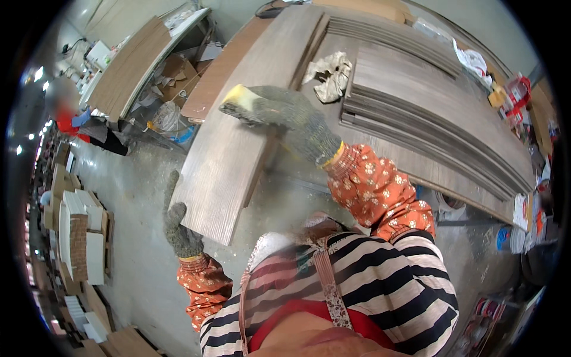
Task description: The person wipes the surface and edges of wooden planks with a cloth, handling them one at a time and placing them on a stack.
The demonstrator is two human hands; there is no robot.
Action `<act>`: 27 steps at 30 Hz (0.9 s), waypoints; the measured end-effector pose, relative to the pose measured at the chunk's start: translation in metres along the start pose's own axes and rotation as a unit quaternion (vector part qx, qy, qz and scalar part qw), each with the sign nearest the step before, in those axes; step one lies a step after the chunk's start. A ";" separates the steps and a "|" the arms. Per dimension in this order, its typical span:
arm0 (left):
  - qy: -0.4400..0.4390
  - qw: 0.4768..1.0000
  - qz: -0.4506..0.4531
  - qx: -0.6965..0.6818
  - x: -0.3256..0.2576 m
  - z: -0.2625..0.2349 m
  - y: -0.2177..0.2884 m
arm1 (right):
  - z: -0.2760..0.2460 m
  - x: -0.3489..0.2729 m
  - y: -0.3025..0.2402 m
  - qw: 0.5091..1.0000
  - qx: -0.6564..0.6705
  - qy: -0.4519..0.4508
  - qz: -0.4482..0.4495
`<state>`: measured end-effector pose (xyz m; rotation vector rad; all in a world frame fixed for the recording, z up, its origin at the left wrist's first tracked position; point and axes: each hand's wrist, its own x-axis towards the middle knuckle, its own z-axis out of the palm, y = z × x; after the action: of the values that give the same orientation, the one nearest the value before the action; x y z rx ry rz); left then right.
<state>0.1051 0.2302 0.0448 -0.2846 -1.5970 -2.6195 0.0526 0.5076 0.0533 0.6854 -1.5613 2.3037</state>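
A long grey wood-grain board (217,172) lies lengthwise, its near end jutting past the table toward me. At its near left corner my left hand (183,232), in a dark grey knit glove, grips the edge with thumb and fingers apart around it. My right hand (288,116), gloved alike, closes on a sponge block (238,100), pale yellow above and dirty grey below. The block is over the board's upper face; whether it touches cannot be told. A crumpled, stained white rag (333,74) lies to the right of the board.
Grey wood-grain boards (428,107) are stacked on the worktable at the right. Clear bottles with red parts (516,98) stand at its far right. Another bench (128,74) bears a brown panel at the back left, with a person (83,122) beside it. Stacked panels (80,238) stand on the left.
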 end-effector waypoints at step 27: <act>-0.246 0.884 0.203 0.341 0.107 0.232 -0.151 | -0.270 -0.278 -0.240 0.451 -0.858 0.242 -0.034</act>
<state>0.0071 0.5101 0.0362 -1.1385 -2.1722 -1.6112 0.3413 0.8584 0.0157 -0.4637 -2.2166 -0.1286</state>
